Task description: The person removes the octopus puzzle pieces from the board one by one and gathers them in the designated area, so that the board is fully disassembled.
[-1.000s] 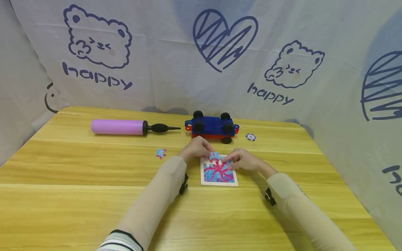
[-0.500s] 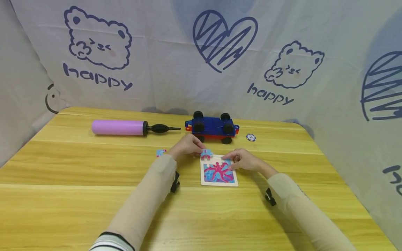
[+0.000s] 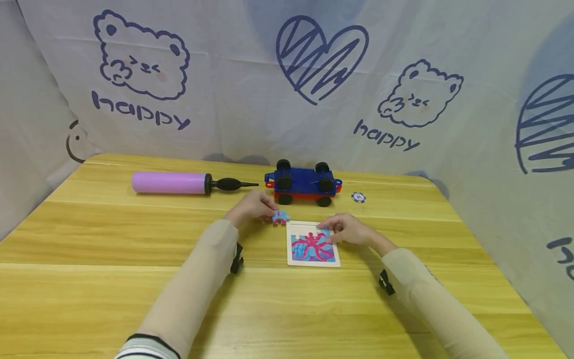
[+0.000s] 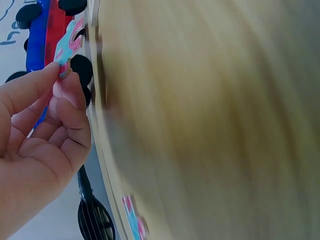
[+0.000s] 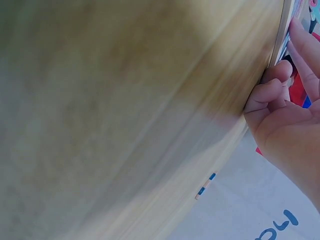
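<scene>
1. Left of the puzzle board [image 3: 312,244], the left hand [image 3: 251,208] pinches a loose puzzle piece [image 3: 280,217] by its edge (clear of the frame).
2. Right of it, the right hand [image 3: 349,229] rests relaxed fingertips on the board's corner, apparently steadying it.

Head view looks forward and down from above the yellow wooden table [image 3: 134,299] toward the blue-and-red toy car [image 3: 303,182] at its far edge; both wrist views skim that tabletop close, also facing the car [image 4: 42,35].
</scene>
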Action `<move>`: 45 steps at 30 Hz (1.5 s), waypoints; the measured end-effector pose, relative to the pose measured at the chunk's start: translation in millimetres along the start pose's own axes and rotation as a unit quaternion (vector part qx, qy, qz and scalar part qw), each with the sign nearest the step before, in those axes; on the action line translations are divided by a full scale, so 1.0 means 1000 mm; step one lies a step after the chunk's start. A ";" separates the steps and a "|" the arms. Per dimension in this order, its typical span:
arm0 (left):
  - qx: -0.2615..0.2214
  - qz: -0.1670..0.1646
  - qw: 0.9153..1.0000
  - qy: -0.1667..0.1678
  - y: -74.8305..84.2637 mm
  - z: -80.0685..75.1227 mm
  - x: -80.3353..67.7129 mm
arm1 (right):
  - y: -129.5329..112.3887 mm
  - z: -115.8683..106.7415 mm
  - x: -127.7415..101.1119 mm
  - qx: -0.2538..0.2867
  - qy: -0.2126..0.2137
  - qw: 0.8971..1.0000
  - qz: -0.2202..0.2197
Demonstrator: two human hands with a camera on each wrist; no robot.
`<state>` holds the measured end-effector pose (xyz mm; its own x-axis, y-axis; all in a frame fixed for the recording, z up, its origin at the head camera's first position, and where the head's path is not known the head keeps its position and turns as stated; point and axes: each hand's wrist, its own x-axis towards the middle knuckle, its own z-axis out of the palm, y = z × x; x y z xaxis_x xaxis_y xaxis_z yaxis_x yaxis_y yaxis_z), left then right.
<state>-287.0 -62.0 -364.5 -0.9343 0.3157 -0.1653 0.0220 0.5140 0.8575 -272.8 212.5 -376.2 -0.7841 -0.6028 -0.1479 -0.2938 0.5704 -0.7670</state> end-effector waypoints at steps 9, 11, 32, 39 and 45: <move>-0.006 0.002 1.000 0.009 -0.006 -0.018 -0.011 | -0.001 0.000 -0.002 0.001 0.005 1.000 0.003; -0.003 0.000 1.000 0.014 -0.007 -0.022 -0.013 | 0.000 0.000 -0.002 0.002 0.006 1.000 0.005; 0.007 -0.028 1.000 0.005 -0.017 -0.048 -0.017 | 0.000 0.001 -0.001 -0.005 0.007 1.000 0.007; 0.029 -0.039 0.999 0.006 -0.022 -0.051 -0.017 | 0.000 0.001 0.000 -0.004 0.007 1.000 0.005; 0.058 -0.050 0.997 0.012 -0.023 -0.051 -0.016 | 0.001 0.001 0.000 0.001 0.008 1.000 0.004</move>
<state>-290.6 -119.6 -356.2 -0.9421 0.2397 -0.2344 -0.0321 0.6315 0.7747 -271.9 212.3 -377.5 -0.7946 -0.5896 -0.1446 -0.2866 0.5743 -0.7668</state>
